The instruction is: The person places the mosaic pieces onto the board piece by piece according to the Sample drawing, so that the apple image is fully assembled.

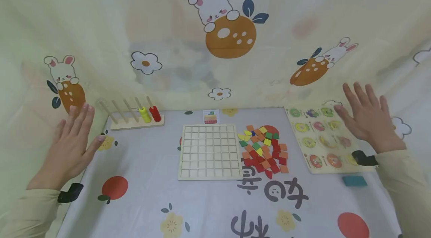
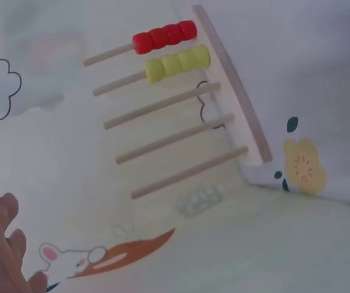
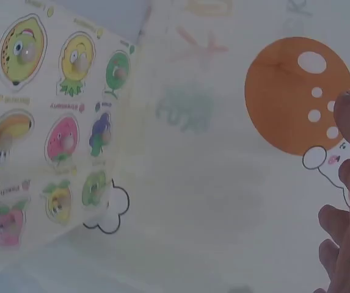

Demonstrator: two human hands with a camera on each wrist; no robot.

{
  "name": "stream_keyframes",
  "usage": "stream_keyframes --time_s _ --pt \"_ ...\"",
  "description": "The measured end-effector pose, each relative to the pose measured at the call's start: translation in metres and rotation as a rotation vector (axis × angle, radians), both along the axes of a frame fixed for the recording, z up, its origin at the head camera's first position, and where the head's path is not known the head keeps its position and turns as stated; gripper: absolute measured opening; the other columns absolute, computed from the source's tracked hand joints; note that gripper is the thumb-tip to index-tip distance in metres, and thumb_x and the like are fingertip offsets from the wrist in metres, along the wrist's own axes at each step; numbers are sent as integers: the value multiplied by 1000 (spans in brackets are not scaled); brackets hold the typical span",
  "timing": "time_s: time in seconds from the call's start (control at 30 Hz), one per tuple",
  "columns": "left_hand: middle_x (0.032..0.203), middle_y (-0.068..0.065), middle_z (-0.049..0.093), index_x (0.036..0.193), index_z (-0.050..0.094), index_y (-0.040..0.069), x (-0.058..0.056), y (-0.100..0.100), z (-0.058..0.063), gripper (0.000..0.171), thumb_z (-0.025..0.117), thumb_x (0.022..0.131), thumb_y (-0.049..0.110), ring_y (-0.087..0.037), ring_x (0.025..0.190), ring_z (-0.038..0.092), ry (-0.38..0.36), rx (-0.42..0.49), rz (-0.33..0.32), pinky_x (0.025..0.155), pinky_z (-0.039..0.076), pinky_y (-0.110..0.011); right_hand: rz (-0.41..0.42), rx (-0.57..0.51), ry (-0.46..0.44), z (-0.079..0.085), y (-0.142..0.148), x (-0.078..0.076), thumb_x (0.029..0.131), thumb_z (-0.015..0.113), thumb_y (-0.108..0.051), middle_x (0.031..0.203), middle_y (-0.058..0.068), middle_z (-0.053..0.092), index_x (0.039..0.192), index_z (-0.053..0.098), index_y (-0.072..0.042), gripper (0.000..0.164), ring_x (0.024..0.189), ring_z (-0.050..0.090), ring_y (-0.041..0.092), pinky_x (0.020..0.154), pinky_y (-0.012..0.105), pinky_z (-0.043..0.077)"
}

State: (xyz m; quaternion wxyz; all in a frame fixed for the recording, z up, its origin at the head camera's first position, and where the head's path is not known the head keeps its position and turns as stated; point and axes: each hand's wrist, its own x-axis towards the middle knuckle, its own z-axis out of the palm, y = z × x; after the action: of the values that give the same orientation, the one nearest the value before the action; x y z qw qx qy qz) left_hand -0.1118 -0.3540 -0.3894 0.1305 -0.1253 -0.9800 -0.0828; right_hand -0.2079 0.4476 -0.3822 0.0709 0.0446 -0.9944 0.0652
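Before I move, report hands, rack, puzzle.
Left hand and right hand open, empty. Rack upright, beads on two pegs. Puzzle flat; black wrist device partly hides it, head view.

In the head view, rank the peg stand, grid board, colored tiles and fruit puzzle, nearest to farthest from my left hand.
1. Peg stand, back left
2. Grid board, center
3. Colored tiles, right of center
4. Fruit puzzle, far right
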Motion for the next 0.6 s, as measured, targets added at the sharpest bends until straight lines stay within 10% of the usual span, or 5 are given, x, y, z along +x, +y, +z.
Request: stream_keyframes --time_s 0.2,0.37,0.6 --pt "180 -15 2 171 0 11 -7 11 -19 83 48 111 43 -36 166 -8 -4 60 -29 130 -5 -61 107 -34 37 -24 -33 -14 111 37 -55 176 27 7 172 11 -14 78 162 -3 52 123 75 1" --pt "169 -28 31 167 25 0 -17 42 -51 80 65 105 28 -48 158 26 20 165 -103 124 22 -67 228 -112 -40 -60 -89 -29 109 55 -45 167 31 33 164 38 -7 69 153 27 55 117 76 25" --pt "124 -20 71 157 46 0 -40 101 -107 58 66 106 21 -31 103 67 -231 382 -101 87 55 -48 294 -235 -268 -114 -167 -47 101 73 -21 138 21 63 147 62 -9 49 126 55 38 106 60 50"
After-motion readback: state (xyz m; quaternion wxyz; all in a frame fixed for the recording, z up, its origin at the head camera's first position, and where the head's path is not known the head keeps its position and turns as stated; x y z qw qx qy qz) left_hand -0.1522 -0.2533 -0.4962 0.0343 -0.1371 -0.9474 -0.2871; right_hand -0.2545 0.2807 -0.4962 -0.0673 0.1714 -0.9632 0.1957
